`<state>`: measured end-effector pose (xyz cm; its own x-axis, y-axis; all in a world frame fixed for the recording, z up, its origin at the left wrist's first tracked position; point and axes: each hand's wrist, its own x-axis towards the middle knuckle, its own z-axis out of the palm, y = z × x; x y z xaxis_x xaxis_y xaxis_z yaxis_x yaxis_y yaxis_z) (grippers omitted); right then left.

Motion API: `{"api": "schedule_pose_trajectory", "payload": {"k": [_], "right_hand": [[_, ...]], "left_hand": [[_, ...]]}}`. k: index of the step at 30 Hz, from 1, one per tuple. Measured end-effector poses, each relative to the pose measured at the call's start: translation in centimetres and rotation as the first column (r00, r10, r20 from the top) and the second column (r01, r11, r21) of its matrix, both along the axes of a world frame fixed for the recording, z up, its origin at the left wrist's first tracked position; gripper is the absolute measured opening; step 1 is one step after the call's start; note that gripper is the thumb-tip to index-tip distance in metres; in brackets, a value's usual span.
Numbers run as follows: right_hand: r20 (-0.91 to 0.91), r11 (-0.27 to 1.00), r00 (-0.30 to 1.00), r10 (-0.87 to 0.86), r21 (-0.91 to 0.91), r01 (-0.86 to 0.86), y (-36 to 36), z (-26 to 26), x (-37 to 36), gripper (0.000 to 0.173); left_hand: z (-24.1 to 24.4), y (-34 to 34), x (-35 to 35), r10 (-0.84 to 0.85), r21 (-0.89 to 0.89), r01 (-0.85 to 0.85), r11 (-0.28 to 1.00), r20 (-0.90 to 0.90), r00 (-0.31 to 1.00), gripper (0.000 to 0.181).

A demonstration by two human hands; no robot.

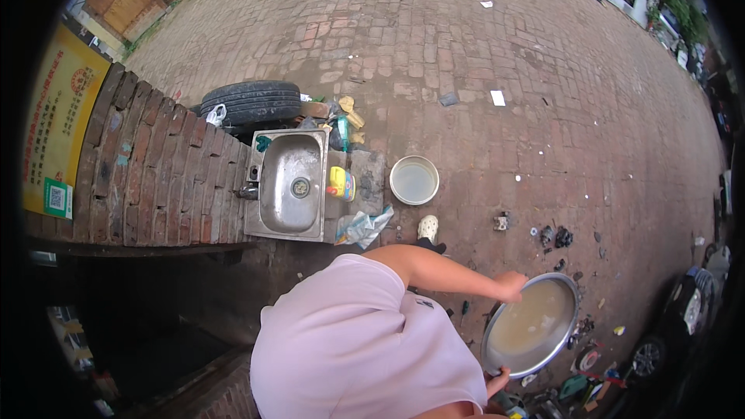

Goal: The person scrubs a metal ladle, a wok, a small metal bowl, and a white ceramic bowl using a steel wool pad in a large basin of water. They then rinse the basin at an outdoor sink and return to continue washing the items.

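Observation:
A wide metal basin (490, 355) of murky, brownish water is between my hands, over the brick paving. My left hand (511, 287) is closed on its rim at the upper left. At the lower edge, my right hand (499, 380) grips the rim, partly hidden by the pink shirt (349, 337). Whether the basin touches the ground I cannot tell. Behind my left arm a round, pale bucket (414, 180) of cloudy water stands near a foot in a white clog (428, 228).
A stainless steel sink (292, 186) adjoins a brick wall (163, 169). A yellow jug (341, 184) and a crumpled plastic bag (364, 228) lie beside it; a tire (251, 102) is behind. Dark parts (563, 237) litter the paving. A black car (663, 326) stands at right.

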<state>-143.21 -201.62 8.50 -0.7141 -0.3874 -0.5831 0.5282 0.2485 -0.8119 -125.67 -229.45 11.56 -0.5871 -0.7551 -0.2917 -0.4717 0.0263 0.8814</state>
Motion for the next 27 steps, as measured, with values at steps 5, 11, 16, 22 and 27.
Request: {"api": "schedule_pose_trajectory", "payload": {"k": [5, 11, 16, 22, 27], "right_hand": [[0.018, 0.992, 0.993, 0.117, 0.046, -0.118, -9.2, 1.2, -3.9, 0.036], [0.047, 0.891, 0.959, 0.281, 0.358, -0.278, -24.2, 6.3, -10.0, 0.033], [0.138, 0.637, 0.800, 0.583, 0.533, -0.557, -47.3, 7.1, -11.7, 0.031], [-0.019, -0.023, -0.035, 0.999, 0.441, -0.897, -89.4, 8.2, 15.1, 0.034], [-0.401, -0.340, -0.598, 0.693, 0.550, -0.763, -104.3, 23.4, 45.5, 0.040]], "left_hand": [[-3.3, -9.9, -6.3, -0.116, 0.077, 0.114, 0.991, 0.020, 0.993, 0.023], [-5.6, -19.3, -6.7, 0.034, 0.456, -0.007, 0.890, -0.052, 0.998, 0.016], [-11.7, -29.3, -3.5, 0.427, 0.604, -0.380, 0.700, 0.072, 0.901, 0.017], [-9.8, -48.1, 21.3, 0.992, 0.724, -0.684, 0.087, -0.002, 0.124, 0.013], [1.3, -54.9, 43.1, 0.896, 0.684, -0.729, 0.012, -0.330, -0.296, 0.014]]}}
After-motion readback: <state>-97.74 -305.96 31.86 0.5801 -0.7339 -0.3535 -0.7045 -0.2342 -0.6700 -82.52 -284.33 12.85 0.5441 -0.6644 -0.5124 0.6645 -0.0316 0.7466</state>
